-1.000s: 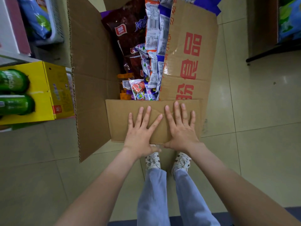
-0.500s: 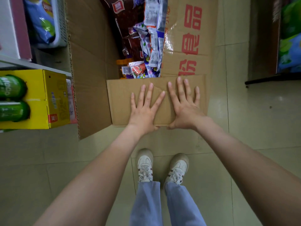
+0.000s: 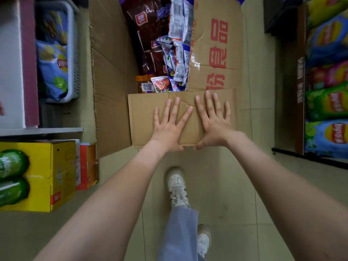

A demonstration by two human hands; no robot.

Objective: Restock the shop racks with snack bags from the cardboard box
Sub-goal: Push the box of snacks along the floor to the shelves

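On the tiled floor (image 3: 216, 176), both hands (left hand (image 3: 169, 127), right hand (image 3: 213, 121)) press flat, fingers spread, on the cardboard box (image 3: 143, 117) flap.

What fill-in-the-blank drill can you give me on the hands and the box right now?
1. The left hand and right hand lie flat on the cardboard box's near ____.
2. The red characters are printed on the box's ____ flap.
3. The carton printed with green bottles is ____ in colour.
Missing words: flap; right; yellow.

Open brown cardboard box (image 3: 111, 76) on the floor, flaps spread, packed with upright snack bags (image 3: 165, 44).
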